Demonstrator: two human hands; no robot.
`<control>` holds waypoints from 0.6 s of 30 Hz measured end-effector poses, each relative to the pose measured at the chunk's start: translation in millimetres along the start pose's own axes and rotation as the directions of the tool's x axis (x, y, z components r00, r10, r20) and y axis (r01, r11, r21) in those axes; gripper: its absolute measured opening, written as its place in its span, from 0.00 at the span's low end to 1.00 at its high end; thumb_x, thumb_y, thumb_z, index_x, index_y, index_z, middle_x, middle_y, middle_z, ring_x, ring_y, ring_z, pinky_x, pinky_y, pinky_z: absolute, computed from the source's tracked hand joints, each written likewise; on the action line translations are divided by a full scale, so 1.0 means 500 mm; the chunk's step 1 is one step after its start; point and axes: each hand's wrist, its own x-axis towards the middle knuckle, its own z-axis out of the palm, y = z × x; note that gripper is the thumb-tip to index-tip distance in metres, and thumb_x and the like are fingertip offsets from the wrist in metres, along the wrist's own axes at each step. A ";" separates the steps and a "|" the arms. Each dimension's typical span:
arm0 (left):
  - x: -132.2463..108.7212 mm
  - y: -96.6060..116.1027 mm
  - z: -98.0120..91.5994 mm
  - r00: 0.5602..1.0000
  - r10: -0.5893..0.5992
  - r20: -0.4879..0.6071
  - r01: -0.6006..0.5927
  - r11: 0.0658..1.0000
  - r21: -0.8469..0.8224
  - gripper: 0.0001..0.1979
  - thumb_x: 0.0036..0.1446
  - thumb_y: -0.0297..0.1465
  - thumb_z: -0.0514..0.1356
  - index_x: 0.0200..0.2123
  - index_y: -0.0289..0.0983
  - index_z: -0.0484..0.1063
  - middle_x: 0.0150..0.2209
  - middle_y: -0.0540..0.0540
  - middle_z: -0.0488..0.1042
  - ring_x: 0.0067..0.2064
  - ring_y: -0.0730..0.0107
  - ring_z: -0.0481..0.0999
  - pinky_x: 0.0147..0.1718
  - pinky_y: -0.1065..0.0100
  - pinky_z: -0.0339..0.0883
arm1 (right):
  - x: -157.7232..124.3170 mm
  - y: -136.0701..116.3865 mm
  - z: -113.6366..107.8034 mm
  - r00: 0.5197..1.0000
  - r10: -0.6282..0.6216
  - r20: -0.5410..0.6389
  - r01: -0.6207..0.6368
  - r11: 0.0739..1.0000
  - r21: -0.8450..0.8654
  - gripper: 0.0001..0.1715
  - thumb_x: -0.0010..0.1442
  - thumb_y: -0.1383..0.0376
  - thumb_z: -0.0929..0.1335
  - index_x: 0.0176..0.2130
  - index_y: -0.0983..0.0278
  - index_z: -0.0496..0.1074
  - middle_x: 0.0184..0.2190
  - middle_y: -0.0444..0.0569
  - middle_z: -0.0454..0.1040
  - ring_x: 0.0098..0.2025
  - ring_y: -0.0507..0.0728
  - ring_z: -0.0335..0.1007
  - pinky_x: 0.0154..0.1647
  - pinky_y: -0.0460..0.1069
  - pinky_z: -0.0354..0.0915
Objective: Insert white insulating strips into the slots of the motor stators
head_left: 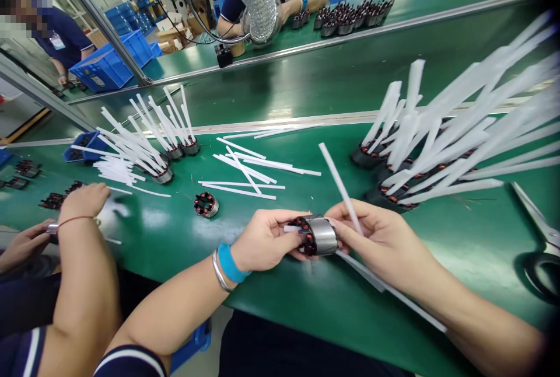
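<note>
Grips metal ring (322,236) between left hand (262,241) and right hand (378,232) above green bench (161,234).
Closes left fingers around ring; pinches white strip (338,181) in right.

Just behind my left hand (268,240) I wear a broad, flat wristband (233,263) in bright blue, and close beside it, on the side away from the hand, a smooth silver bangle (220,272). Farther back from that hand comes my short navy sleeve (130,367), ringed by a white stripe (131,352); below the hand, my clothing (280,349) is also dark.
</note>
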 end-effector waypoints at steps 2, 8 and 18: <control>-0.001 -0.001 0.002 0.999 0.026 -0.035 -0.025 0.999 0.032 0.29 0.45 0.36 0.68 0.50 0.28 0.71 0.31 0.43 0.76 0.27 0.69 0.77 0.25 0.71 0.71 | 0.001 0.002 -0.003 0.998 0.032 0.053 -0.034 0.999 0.026 0.26 0.48 0.44 0.72 0.29 0.64 0.70 0.19 0.43 0.68 0.20 0.49 0.60 0.20 0.45 0.60; -0.014 0.004 -0.001 0.990 0.137 -0.039 -0.128 0.976 0.178 0.12 0.47 0.26 0.62 0.37 0.29 0.74 0.27 0.48 0.72 0.26 0.76 0.73 0.27 0.73 0.69 | -0.004 0.006 0.000 0.982 0.093 0.163 -0.084 0.995 -0.059 0.16 0.47 0.55 0.72 0.29 0.63 0.69 0.16 0.38 0.59 0.18 0.47 0.52 0.19 0.44 0.51; -0.009 0.007 0.004 0.994 0.093 -0.059 -0.083 0.983 0.163 0.13 0.38 0.19 0.59 0.32 0.30 0.74 0.29 0.46 0.77 0.31 0.74 0.75 0.32 0.75 0.69 | -0.001 0.007 0.002 0.987 -0.088 0.135 0.113 0.975 -0.191 0.06 0.49 0.64 0.67 0.23 0.63 0.71 0.26 0.47 0.72 0.28 0.53 0.66 0.29 0.47 0.61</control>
